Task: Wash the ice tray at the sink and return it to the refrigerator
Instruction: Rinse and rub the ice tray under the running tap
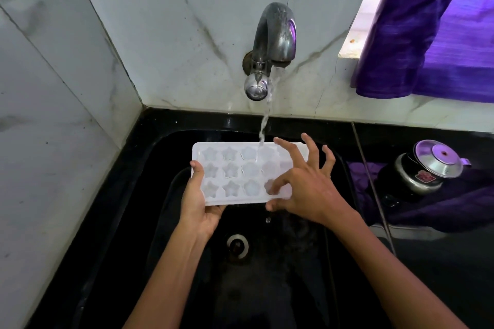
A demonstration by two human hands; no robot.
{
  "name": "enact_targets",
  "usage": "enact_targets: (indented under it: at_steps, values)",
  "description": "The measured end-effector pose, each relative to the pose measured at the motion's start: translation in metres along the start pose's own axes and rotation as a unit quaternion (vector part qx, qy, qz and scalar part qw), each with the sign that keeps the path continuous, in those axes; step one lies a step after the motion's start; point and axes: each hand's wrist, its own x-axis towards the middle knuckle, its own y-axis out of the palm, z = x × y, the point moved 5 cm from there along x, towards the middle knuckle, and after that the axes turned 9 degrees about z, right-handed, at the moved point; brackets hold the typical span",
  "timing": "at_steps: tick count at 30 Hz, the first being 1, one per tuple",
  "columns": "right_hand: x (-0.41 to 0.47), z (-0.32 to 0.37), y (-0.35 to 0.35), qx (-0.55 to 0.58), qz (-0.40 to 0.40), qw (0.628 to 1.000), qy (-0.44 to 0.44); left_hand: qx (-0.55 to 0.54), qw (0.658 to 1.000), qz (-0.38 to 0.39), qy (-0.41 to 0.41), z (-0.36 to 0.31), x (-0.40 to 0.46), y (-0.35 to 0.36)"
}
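Two hands are being used on the ice tray (242,172). It is being gripped at its left end by the left hand (199,204): thumb laid on the top rim, fingers curled underneath. The right hand (307,184) is being held over the tray's right end with fingers splayed wide; one fingertip is being pressed into a mould cell near the front right corner, while the thumb is being kept at the tray's near edge. Nothing is being clasped by that hand.

The tray is being held roughly level above the black sink (299,275), cells facing up, star and flower shapes visible. Water (264,125) is being poured from the metal tap (275,37) onto the back row of cells, right of centre. A drop is being shed below the tray's near edge. The drain (237,246) is being shown directly below, in the basin floor.

Marble tiles (171,43) are being seen behind and left of the tap. A steel-lidded pot (425,168) is being kept on the counter to the right, on purple cloth (454,203). A purple curtain (438,35) is hanging at upper right.
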Motion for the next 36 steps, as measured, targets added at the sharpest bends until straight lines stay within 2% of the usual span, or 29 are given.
enact_targets:
  at_steps: [3, 6, 13, 18, 22, 26, 30, 34, 36]
  values:
    - [0.002, -0.005, -0.007, 0.025, 0.018, 0.999, 0.026, -0.004, 1.000, 0.000, -0.013, 0.009, -0.002, -0.002]
    - [0.009, -0.004, -0.012, 0.038, 0.000, 0.998, 0.049, -0.019, 0.999, 0.003, -0.033, 0.019, -0.005, -0.004]
    - [0.032, 0.015, 0.000, -0.010, 0.017, 0.998, 0.054, -0.016, 0.999, -0.010, -0.048, 0.024, -0.009, -0.003]
    - [0.033, 0.021, -0.013, -0.015, -0.059, 0.996, 0.069, -0.024, 0.998, -0.016, -0.047, 0.021, -0.009, -0.004]
    - [0.034, 0.025, -0.007, -0.047, -0.051, 0.996, 0.047, -0.024, 0.998, -0.027, -0.045, 0.021, -0.009, -0.004]
    - [0.033, 0.026, -0.010, -0.043, -0.097, 0.994, 0.023, -0.014, 0.998, -0.027, -0.046, 0.017, -0.006, -0.004]
    - [0.036, 0.019, -0.018, -0.046, -0.068, 0.994, 0.077, -0.006, 0.999, -0.021, -0.049, 0.020, -0.007, -0.004]
    - [0.039, 0.026, -0.008, -0.081, -0.010, 0.996, 0.044, -0.008, 0.998, -0.021, -0.051, 0.019, -0.005, -0.009]
    - [0.038, 0.028, -0.009, -0.077, -0.020, 0.996, 0.032, -0.009, 0.999, -0.020, -0.050, 0.019, -0.003, -0.011]
